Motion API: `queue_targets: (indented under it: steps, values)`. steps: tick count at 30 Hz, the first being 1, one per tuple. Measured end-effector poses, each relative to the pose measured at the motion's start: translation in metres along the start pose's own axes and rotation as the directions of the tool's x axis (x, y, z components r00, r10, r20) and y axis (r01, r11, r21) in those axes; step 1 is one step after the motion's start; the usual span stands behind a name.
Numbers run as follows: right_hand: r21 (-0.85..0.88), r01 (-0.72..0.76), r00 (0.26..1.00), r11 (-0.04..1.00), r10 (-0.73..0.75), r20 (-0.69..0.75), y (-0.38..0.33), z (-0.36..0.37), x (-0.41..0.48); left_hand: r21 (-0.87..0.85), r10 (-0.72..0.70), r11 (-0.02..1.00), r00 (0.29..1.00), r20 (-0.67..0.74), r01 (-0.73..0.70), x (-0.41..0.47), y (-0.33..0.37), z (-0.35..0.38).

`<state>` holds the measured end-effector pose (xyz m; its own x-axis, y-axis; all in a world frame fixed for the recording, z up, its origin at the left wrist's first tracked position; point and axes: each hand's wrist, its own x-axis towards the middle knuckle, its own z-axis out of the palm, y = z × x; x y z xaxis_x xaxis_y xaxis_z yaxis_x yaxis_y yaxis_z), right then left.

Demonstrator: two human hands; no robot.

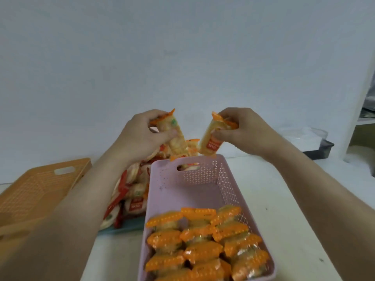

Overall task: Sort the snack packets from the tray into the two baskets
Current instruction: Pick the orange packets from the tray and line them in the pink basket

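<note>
My left hand (140, 136) is raised above the far end of the pink basket (168, 185), pinching an orange-edged snack packet (178, 145) by its top. My right hand (243, 130) holds a second orange-edged packet (210, 142) the same way, hanging just beyond the basket's far rim. The near half of the pink basket is filled with several orange-edged packets (205, 240). An orange basket (34, 189) sits at the left, its inside partly hidden by my left forearm. Between the baskets a heap of red and orange packets (132, 191) lies on a blue tray (129, 226).
The baskets and tray rest on a white table (284, 199) against a pale wall. At the far right stands a dark tray with clear plastic (312, 142), beside a white shelf post (359, 110).
</note>
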<state>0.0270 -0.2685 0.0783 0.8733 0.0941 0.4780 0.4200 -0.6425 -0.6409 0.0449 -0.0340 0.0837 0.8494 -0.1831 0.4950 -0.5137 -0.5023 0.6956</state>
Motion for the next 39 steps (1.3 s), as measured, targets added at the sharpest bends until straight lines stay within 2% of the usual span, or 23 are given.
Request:
queue_targets:
  steps: [3, 6, 13, 21, 23, 26, 30, 39]
  values:
    - [-0.174, 0.039, 0.983, 0.984, -0.006, 0.185, -0.012, 0.002, -0.027, 0.228, 0.0, 0.974, 0.997, 0.083, -0.019, -0.036, 0.006, 0.004]
    - [-0.327, 0.065, 0.953, 0.943, 0.039, 0.301, -0.015, 0.011, -0.05, 0.328, 0.009, 0.942, 0.982, 0.189, -0.071, -0.063, 0.01, 0.017]
    - [-0.475, 0.128, 0.896, 0.87, 0.104, 0.432, -0.015, 0.023, -0.08, 0.32, 0.003, 0.939, 0.935, 0.355, -0.124, -0.086, 0.015, 0.043]
    - [-0.487, 0.192, 0.817, 0.852, 0.136, 0.56, -0.013, 0.021, -0.084, 0.272, -0.135, 0.961, 0.773, 0.62, -0.05, -0.084, 0.002, 0.045]
    - [-0.502, 0.202, 0.809, 0.841, 0.145, 0.569, -0.017, 0.02, -0.086, 0.321, -0.136, 0.941, 0.756, 0.64, -0.103, -0.083, 0.002, 0.045]
    - [-0.571, 0.22, 0.83, 0.791, 0.156, 0.535, -0.02, 0.024, -0.091, 0.402, -0.137, 0.901, 0.773, 0.62, -0.162, -0.082, 0.003, 0.045]
    - [-0.654, 0.3, 0.879, 0.694, 0.065, 0.472, -0.017, 0.034, -0.1, 0.425, -0.11, 0.88, 0.781, 0.615, -0.212, -0.086, 0.01, 0.043]
    - [-0.569, 0.173, 0.904, 0.804, 0.1, 0.416, -0.014, 0.032, -0.107, 0.501, 0.011, 0.793, 0.831, 0.556, -0.346, -0.097, 0.001, 0.043]
